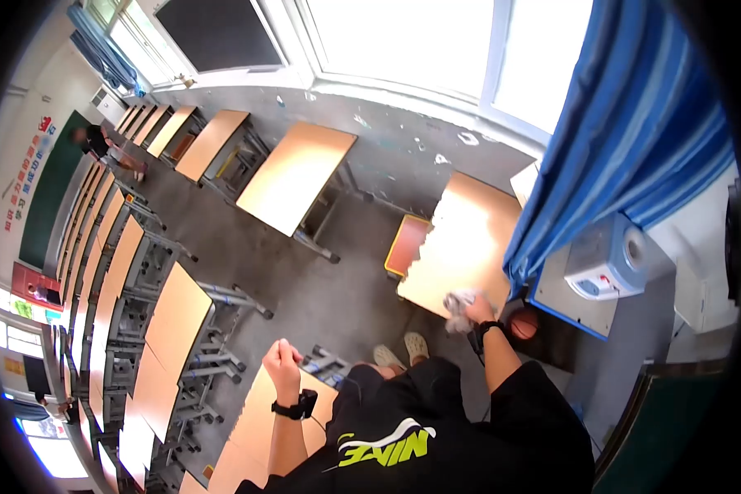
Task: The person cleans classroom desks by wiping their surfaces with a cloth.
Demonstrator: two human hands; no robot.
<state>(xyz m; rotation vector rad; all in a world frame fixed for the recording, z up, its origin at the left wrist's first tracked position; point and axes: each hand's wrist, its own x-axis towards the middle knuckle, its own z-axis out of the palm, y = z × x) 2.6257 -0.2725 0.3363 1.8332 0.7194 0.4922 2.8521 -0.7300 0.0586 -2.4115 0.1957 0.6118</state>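
My right hand (480,310) is closed on a crumpled grey-white rag (459,311), which lies at the near edge of a wooden-topped desk (461,239). One long side of that desktop is jagged. A dark band circles my right wrist. Raised over another desk (259,416) on the left, my left hand (282,366) is curled into a fist, with nothing visible in it. A dark device is strapped to the left wrist.
Rows of desks (173,329) stand on the left, and more desks (300,173) line the window wall. A blue curtain (634,107), a blue-white water dispenser (609,259) and a basketball (522,323) are on the right. One person (107,148) stands far off; another is at lower left.
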